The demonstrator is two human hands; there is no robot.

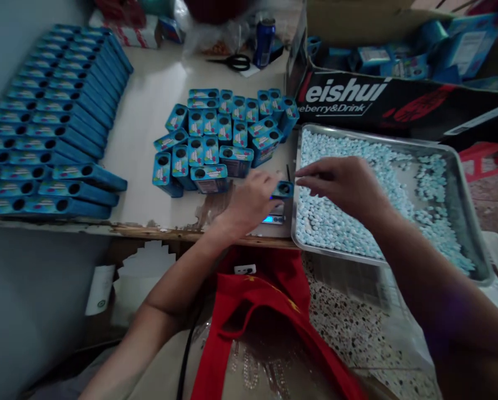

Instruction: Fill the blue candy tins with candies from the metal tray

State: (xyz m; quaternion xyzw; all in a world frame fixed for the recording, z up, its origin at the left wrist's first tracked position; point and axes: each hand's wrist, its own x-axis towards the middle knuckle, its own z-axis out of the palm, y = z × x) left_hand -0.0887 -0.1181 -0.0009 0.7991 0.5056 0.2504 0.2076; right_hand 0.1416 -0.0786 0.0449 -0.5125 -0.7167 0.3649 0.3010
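My left hand (255, 194), smeared by motion, is over a small digital scale (276, 219) with a lit blue display. Just right of its fingers is a blue box (283, 189) with a round hole in its top; whether the hand touches it is unclear. My right hand (346, 180) is above the left side of a metal tray (373, 256) of small pale-blue and white pellets (336, 228). Its fingers stretch left toward the box, with a slight gap between the tips and nothing visible in them. Several similar blue boxes (210, 179) stand left of the scale.
Rows of blue boxes (78, 128) stand at the table's left. Black scissors (236, 62) and a blue can (264, 43) are at the back. Behind the tray is a black carton (344, 100) holding more blue boxes. The table's front edge (182, 234) is close to my body.
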